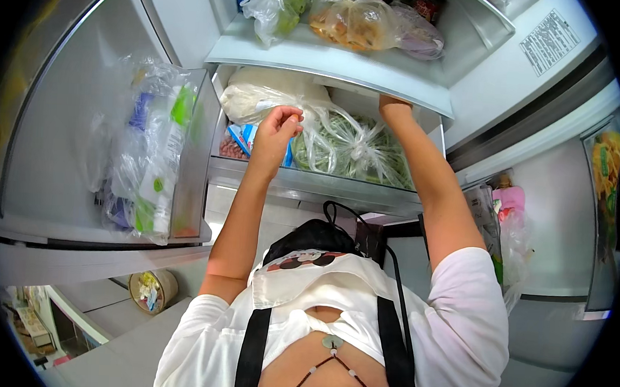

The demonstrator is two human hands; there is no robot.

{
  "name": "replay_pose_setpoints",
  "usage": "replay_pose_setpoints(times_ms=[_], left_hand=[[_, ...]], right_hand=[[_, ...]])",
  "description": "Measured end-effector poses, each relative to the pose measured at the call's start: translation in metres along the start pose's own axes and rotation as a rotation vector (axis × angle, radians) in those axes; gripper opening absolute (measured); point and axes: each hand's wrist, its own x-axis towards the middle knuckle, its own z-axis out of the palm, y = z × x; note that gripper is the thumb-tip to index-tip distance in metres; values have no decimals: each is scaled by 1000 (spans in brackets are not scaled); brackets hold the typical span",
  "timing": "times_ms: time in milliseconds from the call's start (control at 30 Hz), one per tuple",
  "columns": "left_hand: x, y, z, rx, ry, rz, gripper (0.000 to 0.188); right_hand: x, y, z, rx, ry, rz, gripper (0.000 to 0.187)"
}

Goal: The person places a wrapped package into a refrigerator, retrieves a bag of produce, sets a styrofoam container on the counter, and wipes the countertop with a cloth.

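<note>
A pulled-out refrigerator drawer (310, 183) lies in front of me, packed with clear plastic bags. My left hand (280, 127) is over its left half, fingers curled in and thumb against them; whether anything is pinched there is hidden. Behind it lies a bag of something pale (270, 93). Below are a blue-and-white packet (241, 138) and some reddish-brown beans or nuts (230, 147). A knotted clear bag of green vegetables (361, 151) fills the right half. My right hand (394, 105) reaches into the drawer's back right, its fingers out of sight beneath the shelf edge.
Above the drawer, a shelf (331, 60) holds a bag of green produce (274, 16) and a bag of orange-brown food (350, 24). The left door's bin (189, 166) is stuffed with plastic-wrapped packages. At right, the other door (553, 227) stands open. A waste bin (152, 290) sits lower left.
</note>
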Motion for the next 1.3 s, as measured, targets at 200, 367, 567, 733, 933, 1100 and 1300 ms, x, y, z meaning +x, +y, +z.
replay_pose_setpoints(times_ms=[200, 367, 567, 733, 933, 1100, 1300], left_hand=[[-4, -3, 10, 1138, 67, 453, 24], [-4, -2, 26, 1399, 52, 573, 34], [-3, -4, 22, 1323, 2, 614, 33], [-11, -1, 19, 1293, 85, 691, 25], [-44, 3, 1, 1228, 88, 680, 21], [-82, -3, -15, 1299, 125, 668, 29], [-86, -15, -27, 1302, 110, 653, 41]], right_hand=[[-3, -24, 14, 233, -268, 86, 42], [-17, -14, 24, 192, -746, -33, 80], [-41, -16, -22, 126, -632, -102, 73], [-76, -30, -122, 147, -546, -255, 30], [-193, -15, -151, 782, -33, -77, 22], [-250, -29, -138, 609, 345, -113, 31], [-257, -38, -123, 436, 376, -144, 32]])
